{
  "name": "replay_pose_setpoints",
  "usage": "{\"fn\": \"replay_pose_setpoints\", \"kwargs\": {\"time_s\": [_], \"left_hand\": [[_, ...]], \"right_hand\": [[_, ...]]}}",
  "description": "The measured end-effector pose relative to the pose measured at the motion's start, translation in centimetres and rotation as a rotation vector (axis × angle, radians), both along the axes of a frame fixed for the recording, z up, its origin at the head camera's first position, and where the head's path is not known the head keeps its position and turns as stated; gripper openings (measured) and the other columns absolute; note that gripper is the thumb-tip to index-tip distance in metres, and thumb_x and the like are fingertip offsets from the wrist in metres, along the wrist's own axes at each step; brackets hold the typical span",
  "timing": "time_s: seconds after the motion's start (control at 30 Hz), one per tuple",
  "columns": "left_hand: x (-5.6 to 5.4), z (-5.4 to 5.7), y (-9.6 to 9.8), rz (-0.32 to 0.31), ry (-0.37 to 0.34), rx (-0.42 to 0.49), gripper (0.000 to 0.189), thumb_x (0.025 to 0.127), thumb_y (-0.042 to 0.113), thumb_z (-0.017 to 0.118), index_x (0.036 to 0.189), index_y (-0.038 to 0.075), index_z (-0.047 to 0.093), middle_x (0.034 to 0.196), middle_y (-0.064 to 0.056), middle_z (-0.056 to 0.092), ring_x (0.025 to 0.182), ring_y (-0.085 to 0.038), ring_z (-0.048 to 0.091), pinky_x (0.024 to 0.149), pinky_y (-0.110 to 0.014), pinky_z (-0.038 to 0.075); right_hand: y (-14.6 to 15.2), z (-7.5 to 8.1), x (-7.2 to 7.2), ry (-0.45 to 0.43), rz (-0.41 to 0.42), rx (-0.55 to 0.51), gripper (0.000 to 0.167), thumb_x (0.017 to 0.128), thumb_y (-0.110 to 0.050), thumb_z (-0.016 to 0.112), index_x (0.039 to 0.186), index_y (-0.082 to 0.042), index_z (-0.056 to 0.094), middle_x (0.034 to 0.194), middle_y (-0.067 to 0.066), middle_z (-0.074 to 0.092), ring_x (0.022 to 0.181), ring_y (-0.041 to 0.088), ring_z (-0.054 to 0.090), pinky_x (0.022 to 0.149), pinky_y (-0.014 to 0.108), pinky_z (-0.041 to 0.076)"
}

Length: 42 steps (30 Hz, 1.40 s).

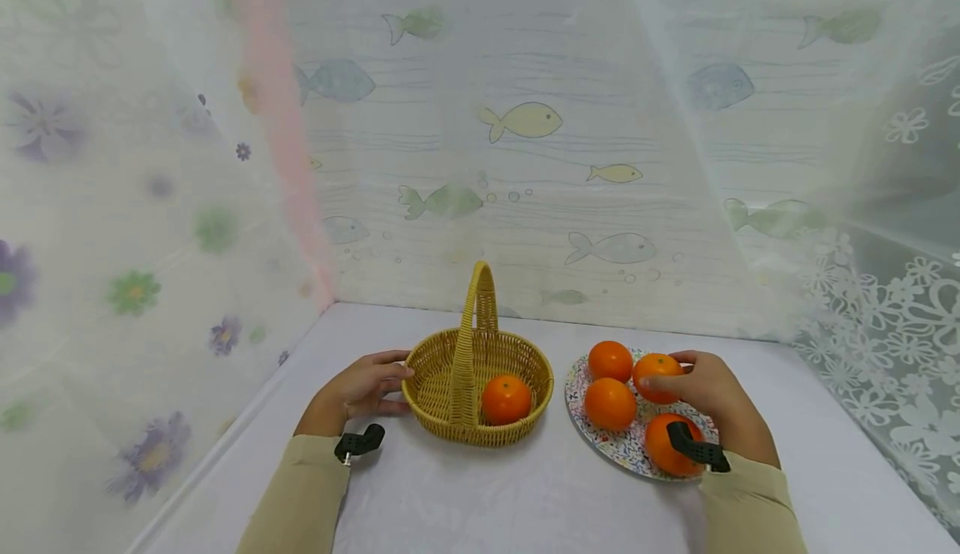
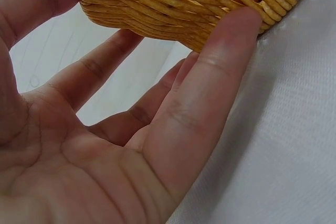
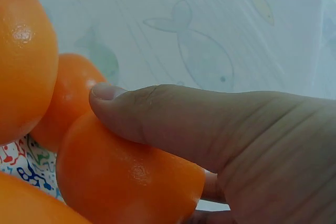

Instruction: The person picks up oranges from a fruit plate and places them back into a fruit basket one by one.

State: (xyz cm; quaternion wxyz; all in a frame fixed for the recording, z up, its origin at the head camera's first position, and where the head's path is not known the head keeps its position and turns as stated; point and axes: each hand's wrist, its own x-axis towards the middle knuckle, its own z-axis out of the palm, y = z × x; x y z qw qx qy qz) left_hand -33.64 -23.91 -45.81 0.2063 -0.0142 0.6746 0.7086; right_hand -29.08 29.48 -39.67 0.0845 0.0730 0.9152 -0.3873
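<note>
My left hand (image 1: 377, 383) touches the left side of a yellow wicker basket (image 1: 433, 421). Its spread fingers rest along the woven outer wall (image 2: 157, 3), fairly straight. One orange (image 1: 507, 400) lies inside the basket, right of the arched handle (image 1: 464, 362). Over the patterned plate, my right hand (image 1: 708, 383) grips an orange (image 1: 657, 377), thumb (image 3: 152, 111) across its near side and fingers mostly hidden behind it. Three more oranges lie on the plate: one at the back (image 1: 610, 361), one at the left (image 1: 610, 404) and one at the front (image 1: 667, 446).
The round plate (image 1: 626, 450) with colourful speckles stands right of the basket on a white tablecloth (image 1: 525, 496). A sheer curtain with fish drawings (image 1: 465, 146) hangs behind the table. Flowered fabric (image 1: 150, 287) lines the left side, and white lace (image 1: 907, 329) the right.
</note>
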Motion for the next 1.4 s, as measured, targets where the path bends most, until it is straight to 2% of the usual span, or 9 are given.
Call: {"fn": "replay_pose_setpoints", "kwargs": {"time_s": [0.2,0.43,0.6,0.87,1.1,1.27,1.4], "left_hand": [[0.1,-0.1,-0.3,-0.015,0.007,-0.002,0.063,0.098,0.018,0.069,0.155,0.008,0.043,0.144,-0.016,0.058,0.119,-0.025,0.067,0.092,-0.052,0.061],[0.0,0.0,-0.2,-0.037,0.024,-0.001,0.063,0.099,0.017,0.067,0.156,0.007,0.041,0.143,-0.015,0.059,0.118,-0.024,0.068,0.092,-0.052,0.061],[-0.1,0.0,-0.1,-0.03,0.021,0.002,0.064,0.099,0.018,0.069,0.156,0.007,0.041,0.142,-0.015,0.06,0.117,-0.024,0.068,0.092,-0.053,0.06],[-0.3,-0.3,-0.2,-0.036,0.018,0.005,0.064,0.099,0.018,0.068,0.157,0.008,0.04,0.142,-0.014,0.06,0.118,-0.023,0.068,0.093,-0.053,0.06],[0.0,-0.2,-0.2,-0.036,0.027,0.011,0.065,0.099,0.018,0.068,0.157,0.007,0.039,0.145,-0.017,0.057,0.12,-0.025,0.067,0.093,-0.054,0.06],[0.2,0.0,-0.1,-0.034,0.026,0.012,0.064,0.1,0.017,0.067,0.156,0.007,0.04,0.146,-0.017,0.057,0.121,-0.025,0.067,0.093,-0.053,0.06],[0.3,0.1,-0.1,-0.041,0.03,0.012,0.063,0.1,0.017,0.066,0.156,0.006,0.04,0.145,-0.016,0.057,0.121,-0.025,0.066,0.093,-0.053,0.06]], "right_hand": [[-0.1,0.2,0.1,0.01,-0.009,-0.011,0.111,0.079,-0.065,0.081,0.154,0.004,0.036,0.151,0.035,0.043,0.128,0.049,0.049,0.101,0.065,0.048],[-0.3,0.8,0.2,0.021,-0.013,-0.018,0.107,0.082,-0.061,0.081,0.153,0.005,0.037,0.15,0.034,0.045,0.126,0.048,0.051,0.099,0.061,0.051],[-0.5,1.1,0.2,0.04,-0.001,-0.031,0.106,0.083,-0.061,0.08,0.154,0.004,0.036,0.15,0.034,0.046,0.125,0.046,0.053,0.098,0.059,0.053],[-1.7,1.6,0.3,0.077,0.01,-0.033,0.102,0.081,-0.064,0.08,0.154,-0.003,0.043,0.154,0.029,0.043,0.131,0.048,0.047,0.098,0.062,0.051],[-2.5,2.2,0.2,0.104,0.022,-0.04,0.099,0.082,-0.063,0.079,0.154,-0.004,0.044,0.149,0.026,0.05,0.129,0.046,0.048,0.098,0.06,0.05],[-3.3,2.9,0.1,0.129,0.025,-0.04,0.097,0.083,-0.062,0.079,0.153,-0.005,0.045,0.15,0.026,0.049,0.13,0.046,0.047,0.099,0.064,0.049],[-4.3,3.3,0.1,0.133,0.03,-0.058,0.097,0.082,-0.061,0.08,0.154,-0.005,0.045,0.148,0.025,0.05,0.128,0.044,0.048,0.097,0.06,0.051]]}}
